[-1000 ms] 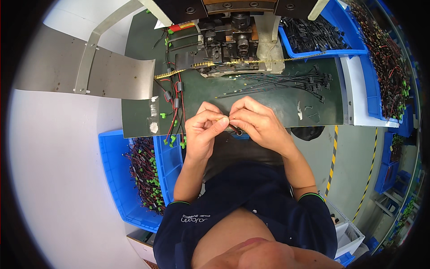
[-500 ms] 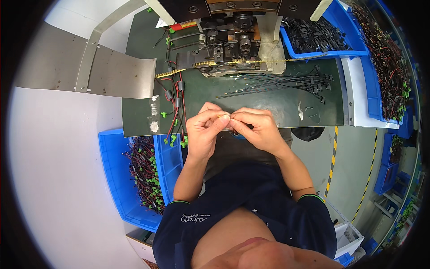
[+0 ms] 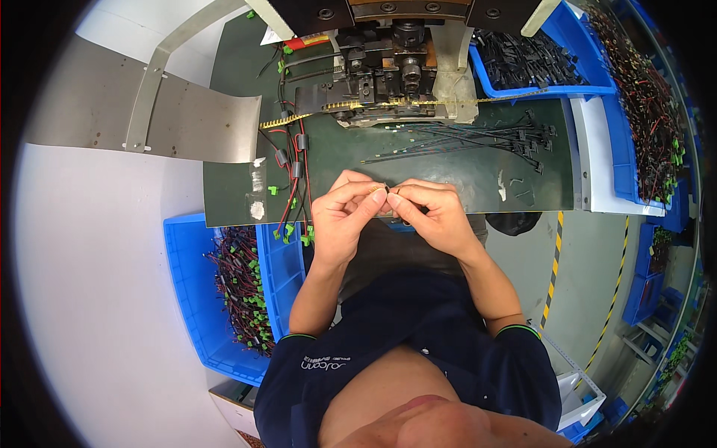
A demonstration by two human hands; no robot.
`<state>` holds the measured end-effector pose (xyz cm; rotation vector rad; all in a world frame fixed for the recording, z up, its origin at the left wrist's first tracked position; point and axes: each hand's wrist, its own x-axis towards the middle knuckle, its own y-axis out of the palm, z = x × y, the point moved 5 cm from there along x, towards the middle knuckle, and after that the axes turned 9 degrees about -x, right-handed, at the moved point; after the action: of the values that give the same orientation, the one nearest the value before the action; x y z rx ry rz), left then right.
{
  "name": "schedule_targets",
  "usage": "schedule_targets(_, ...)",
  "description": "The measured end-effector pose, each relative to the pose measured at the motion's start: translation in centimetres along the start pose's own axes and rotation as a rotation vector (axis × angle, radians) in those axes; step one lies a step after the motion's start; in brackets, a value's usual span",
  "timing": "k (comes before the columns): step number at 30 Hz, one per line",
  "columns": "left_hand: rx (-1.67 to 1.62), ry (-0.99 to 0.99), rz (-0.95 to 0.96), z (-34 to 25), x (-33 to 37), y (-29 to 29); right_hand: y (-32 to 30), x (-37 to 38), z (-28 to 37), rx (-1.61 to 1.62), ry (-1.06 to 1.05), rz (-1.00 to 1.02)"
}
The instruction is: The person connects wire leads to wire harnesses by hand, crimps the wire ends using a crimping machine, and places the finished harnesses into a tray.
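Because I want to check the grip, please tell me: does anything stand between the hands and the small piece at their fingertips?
Nothing visible does: the left hand and the right hand both pinch at the small piece, which is mostly hidden.

Wkshp, metal mach. (image 3: 388, 75), bins (image 3: 187, 272) w/ wires (image 3: 243, 299)

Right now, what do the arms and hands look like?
Left hand and right hand: human, no gloves or wristwear visible. Forearms bare up to short navy sleeves, edged with thin green trim.
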<state>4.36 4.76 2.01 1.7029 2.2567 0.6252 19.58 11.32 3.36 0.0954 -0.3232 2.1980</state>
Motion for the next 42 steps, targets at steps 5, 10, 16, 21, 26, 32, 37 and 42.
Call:
schedule_targets(5,-0.025,0.005,-0.001,0.2,0.0,0.1,0.1,-0.1,-0.4,-0.03,0.019,-0.024)
schedule_targets(10,0.391,0.307,0.064,-2.1,-0.7,0.2,-0.1,0.2,-1.4,0.081,0.132,-0.14)
schedule_targets(16,1.391,0.576,-0.293,-5.3,0.9,-3.3,-1.6,1.6,-2.0,0.133,0.178,-0.2)
schedule_targets(21,1.648,0.331,-0.366,-5.0,1.7,-6.0,-2.3,3.9,-2.8,0.208,0.187,-0.295)
schedule_targets(26,1.635,0.425,-0.312,-4.8,1.7,-6.0,-2.9,5.9,-3.9,0.283,0.231,-0.327)
schedule_targets(32,1.542,0.434,-0.379,-5.4,1.5,-6.3,-2.9,7.1,-5.0,0.348,0.343,-0.279)
schedule_targets(37,1.493,0.452,-0.365,-5.6,1.3,-6.5,-2.8,7.2,-4.9,0.404,0.377,-0.297)
schedule_targets(42,1.571,0.408,-0.29,-5.6,1.3,-6.7,-2.7,7.4,-4.7,0.425,0.412,-0.307)
